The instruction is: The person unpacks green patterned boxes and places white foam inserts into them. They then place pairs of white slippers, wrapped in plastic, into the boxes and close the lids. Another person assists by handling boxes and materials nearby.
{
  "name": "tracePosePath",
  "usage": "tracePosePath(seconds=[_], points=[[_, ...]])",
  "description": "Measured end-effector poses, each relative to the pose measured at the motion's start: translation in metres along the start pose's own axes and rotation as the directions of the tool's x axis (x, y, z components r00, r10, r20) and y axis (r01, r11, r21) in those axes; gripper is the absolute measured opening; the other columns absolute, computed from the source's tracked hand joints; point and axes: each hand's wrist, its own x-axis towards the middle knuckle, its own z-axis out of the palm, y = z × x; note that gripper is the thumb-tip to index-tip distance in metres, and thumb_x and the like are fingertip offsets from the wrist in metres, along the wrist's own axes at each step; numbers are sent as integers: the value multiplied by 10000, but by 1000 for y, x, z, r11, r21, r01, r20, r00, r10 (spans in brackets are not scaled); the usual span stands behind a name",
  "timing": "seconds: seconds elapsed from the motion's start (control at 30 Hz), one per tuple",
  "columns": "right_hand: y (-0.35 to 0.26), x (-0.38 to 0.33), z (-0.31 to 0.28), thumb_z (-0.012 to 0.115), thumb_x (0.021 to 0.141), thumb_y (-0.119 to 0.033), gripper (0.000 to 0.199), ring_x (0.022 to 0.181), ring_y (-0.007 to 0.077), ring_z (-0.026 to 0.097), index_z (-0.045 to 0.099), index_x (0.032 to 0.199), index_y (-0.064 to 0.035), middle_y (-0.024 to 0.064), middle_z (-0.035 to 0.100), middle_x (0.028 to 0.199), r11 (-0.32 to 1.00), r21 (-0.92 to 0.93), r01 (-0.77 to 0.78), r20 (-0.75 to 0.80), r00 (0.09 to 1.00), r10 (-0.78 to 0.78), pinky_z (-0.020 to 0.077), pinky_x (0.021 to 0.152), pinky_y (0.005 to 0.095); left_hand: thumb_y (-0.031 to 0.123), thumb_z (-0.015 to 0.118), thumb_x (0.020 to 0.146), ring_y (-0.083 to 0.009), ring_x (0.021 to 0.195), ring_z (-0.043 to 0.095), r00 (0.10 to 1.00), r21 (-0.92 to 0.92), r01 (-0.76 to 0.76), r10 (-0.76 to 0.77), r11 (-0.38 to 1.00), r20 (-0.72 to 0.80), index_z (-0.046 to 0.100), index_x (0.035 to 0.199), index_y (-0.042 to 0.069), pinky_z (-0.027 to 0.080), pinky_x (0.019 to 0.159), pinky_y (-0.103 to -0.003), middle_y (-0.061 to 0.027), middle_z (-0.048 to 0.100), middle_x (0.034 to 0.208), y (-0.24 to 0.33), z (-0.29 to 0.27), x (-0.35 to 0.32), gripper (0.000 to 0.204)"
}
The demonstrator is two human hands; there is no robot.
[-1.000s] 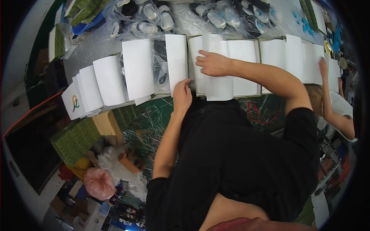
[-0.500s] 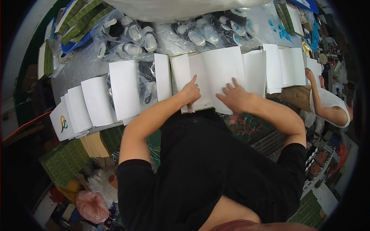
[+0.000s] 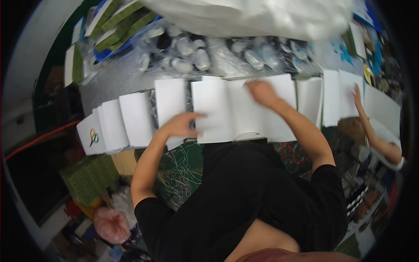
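In front of me an open box is lined with white paper; its left sheet (image 3: 212, 111) stands out over the left part and a wider sheet (image 3: 279, 118) spreads to the right. My left hand (image 3: 178, 125) is at the left sheet's outer edge, thumb and fingers apart, fingertips blurred. Over the far part of the box, my right hand (image 3: 263, 93) bends down at the paper. Its fingers are smeared by motion, so I cannot make out whether they grip the sheet.
More white sheets (image 3: 136, 120) stand in a row to the left, one with a coloured loop mark (image 3: 93, 136). Bagged shoes (image 3: 183, 56) lie behind, under a big white bag (image 3: 262, 17). Green boxes (image 3: 124, 26) are stacked far left. A co-worker's arm (image 3: 369, 126) reaches in at right.
My left hand has moved left to the sheet's edge, and its pointing finger is no longer stretched over the box. The right hand has moved farther away. The left sheet now spreads wider.
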Motion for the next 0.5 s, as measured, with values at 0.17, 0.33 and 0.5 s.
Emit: tracePosePath(seconds=[0.17, 0.33, 0.5], points=[[86, 85, -6, 690, 853, -197, 357, 1106, 333, 619, 647, 1192, -95, 144, 665, 1198, 870, -329, -367, 52, 913, 404, 469, 945, 524, 185, 636, 940, -292, 982, 679, 302, -89, 292, -180, 952, -936, 689, 1155, 52, 506, 892, -366, -143, 721, 1056, -159, -145, 21, 259], [87, 135, 3, 866, 678, -395, 692, 1269, 379, 494, 581, 1238, -106, 180, 557, 1323, 827, -396, -399, 218, 834, 506, 362, 1082, 541, 245, 645, 931, -356, 1117, 649, 99, -225, 470, -304, 853, -948, 620, 1275, 18, 486, 969, -394, -190, 693, 1163, -309, -249, 41, 413], [35, 142, 41, 931, 574, -348, 872, 1344, 433, 382, 484, 1274, -83, 244, 437, 1386, 854, -340, -393, 109, 886, 451, 318, 1125, 529, 386, 563, 993, -284, 1058, 669, 628, -637, 253, -624, 728, -465, 450, 1450, -11, 513, 925, -374, -200, 637, 1302, -353, -240, 80, 615]])
